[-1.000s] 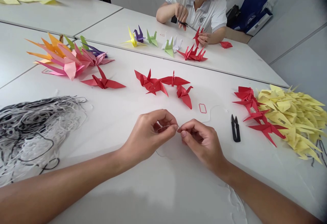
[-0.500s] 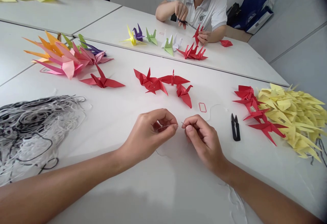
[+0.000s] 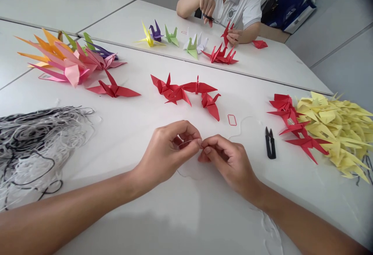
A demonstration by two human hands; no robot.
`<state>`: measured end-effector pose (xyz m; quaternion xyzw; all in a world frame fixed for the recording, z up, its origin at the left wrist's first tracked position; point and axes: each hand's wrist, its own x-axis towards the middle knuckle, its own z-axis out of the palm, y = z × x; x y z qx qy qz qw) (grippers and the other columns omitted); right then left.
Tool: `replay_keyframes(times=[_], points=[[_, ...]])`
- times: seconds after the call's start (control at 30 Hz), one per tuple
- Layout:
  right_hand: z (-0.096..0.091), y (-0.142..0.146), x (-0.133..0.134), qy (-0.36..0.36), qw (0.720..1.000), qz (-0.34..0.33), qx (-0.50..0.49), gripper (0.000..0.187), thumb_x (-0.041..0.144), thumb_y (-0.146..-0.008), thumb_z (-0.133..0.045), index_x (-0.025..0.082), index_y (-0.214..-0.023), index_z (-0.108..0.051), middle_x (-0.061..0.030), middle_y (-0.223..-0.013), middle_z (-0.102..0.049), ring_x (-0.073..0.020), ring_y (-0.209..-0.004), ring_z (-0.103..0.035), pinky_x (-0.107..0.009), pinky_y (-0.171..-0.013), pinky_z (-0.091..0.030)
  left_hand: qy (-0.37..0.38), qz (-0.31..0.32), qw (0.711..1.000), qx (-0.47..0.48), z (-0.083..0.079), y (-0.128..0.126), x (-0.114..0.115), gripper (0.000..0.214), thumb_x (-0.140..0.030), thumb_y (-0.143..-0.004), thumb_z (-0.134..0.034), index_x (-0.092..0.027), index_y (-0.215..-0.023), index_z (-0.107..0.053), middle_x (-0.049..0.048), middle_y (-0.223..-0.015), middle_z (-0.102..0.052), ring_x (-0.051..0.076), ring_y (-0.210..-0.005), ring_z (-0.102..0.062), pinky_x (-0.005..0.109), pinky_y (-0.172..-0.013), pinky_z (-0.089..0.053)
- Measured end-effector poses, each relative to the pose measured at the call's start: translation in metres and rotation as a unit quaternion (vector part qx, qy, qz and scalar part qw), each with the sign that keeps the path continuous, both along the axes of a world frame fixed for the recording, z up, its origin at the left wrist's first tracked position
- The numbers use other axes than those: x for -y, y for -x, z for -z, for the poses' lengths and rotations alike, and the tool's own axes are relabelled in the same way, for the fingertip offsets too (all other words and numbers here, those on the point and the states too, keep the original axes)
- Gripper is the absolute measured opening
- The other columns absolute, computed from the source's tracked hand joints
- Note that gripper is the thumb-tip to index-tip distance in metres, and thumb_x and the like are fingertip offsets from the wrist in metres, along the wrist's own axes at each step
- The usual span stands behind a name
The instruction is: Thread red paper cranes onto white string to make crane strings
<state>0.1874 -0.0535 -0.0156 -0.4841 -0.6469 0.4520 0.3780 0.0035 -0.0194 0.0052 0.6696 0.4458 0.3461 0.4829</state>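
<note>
My left hand (image 3: pixel 171 148) is closed in a pinch on a thin white thread (image 3: pixel 185 143), which arcs between its thumb and fingers. My right hand (image 3: pixel 229 160) pinches with thumb and index finger, its fingertips touching those of the left. A thin needle is in the right pinch, mostly hidden by the fingers now. Both hands are raised just above the white table (image 3: pixel 163 224). Beyond them lie several red paper cranes (image 3: pixel 196 87) in a cluster. Black thread snips (image 3: pixel 270 143) lie to the right of my right hand.
Tangled black and white cords (image 3: pixel 37 142) lie at left, with orange and pink cranes (image 3: pixel 72 63) behind. Red cranes (image 3: pixel 307 141) and a yellow crane pile (image 3: pixel 335 127) are at right. Opposite, a person (image 3: pixel 224 14) holds scissors (image 3: pixel 210 19) and a red crane.
My right hand has moved left, closing the small gap, so its fingertips now meet the left hand's. The needle tip that showed at the right fingers is covered. The view has shifted slightly.
</note>
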Motion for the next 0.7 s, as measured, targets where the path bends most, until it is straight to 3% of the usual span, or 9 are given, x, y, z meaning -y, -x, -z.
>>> replay_keyframes(times=[0.13, 0.3, 0.37, 0.7], points=[[-0.0017, 0.0002, 0.0000, 0.003, 1.000, 0.012, -0.009, 0.012, 0.025, -0.100, -0.047, 0.022, -0.092, -0.056, 0.0001, -0.077, -0.065, -0.0140, -0.072, -0.061, -0.028, -0.066, -0.049, -0.012, -0.012, 1.000, -0.010, -0.0020, -0.0006, -0.0002, 0.011, -0.015, -0.086, -0.057, -0.019, -0.076, -0.060, -0.0031, -0.073, -0.064, 0.009, -0.066, -0.057, 0.021, -0.058, -0.044], [-0.0062, 0.0007, -0.0011, -0.076, 0.996, 0.037, 0.013, 0.013, 0.019, -0.096, -0.051, 0.021, -0.085, -0.057, 0.0008, -0.081, -0.057, -0.0116, -0.071, -0.052, -0.025, -0.064, -0.043, -0.022, -0.014, 1.000, -0.015, -0.0020, -0.0006, 0.0004, 0.011, -0.016, -0.086, -0.057, -0.019, -0.076, -0.060, -0.0031, -0.074, -0.063, 0.009, -0.065, -0.055, 0.020, -0.055, -0.043], [-0.0070, 0.0011, -0.0013, -0.072, 0.997, 0.036, 0.012, 0.012, 0.017, -0.095, -0.053, 0.021, -0.083, -0.057, 0.0025, -0.077, -0.054, -0.0100, -0.066, -0.048, -0.023, -0.059, -0.041, -0.025, -0.012, 0.999, -0.016, -0.0017, -0.0005, 0.0006, 0.011, -0.015, -0.086, -0.057, -0.019, -0.076, -0.060, -0.0032, -0.074, -0.063, 0.009, -0.065, -0.055, 0.020, -0.055, -0.043], [-0.0022, 0.0017, -0.0005, -0.021, 0.999, 0.023, -0.041, 0.009, 0.015, -0.089, -0.063, 0.022, -0.084, -0.061, 0.0045, -0.075, -0.063, -0.0087, -0.067, -0.059, -0.020, -0.062, -0.049, -0.026, -0.006, 1.000, -0.009, -0.0017, -0.0018, 0.0007, 0.012, -0.014, -0.086, -0.058, -0.019, -0.075, -0.059, -0.0045, -0.071, -0.065, 0.008, -0.064, -0.058, 0.020, -0.057, -0.046]])
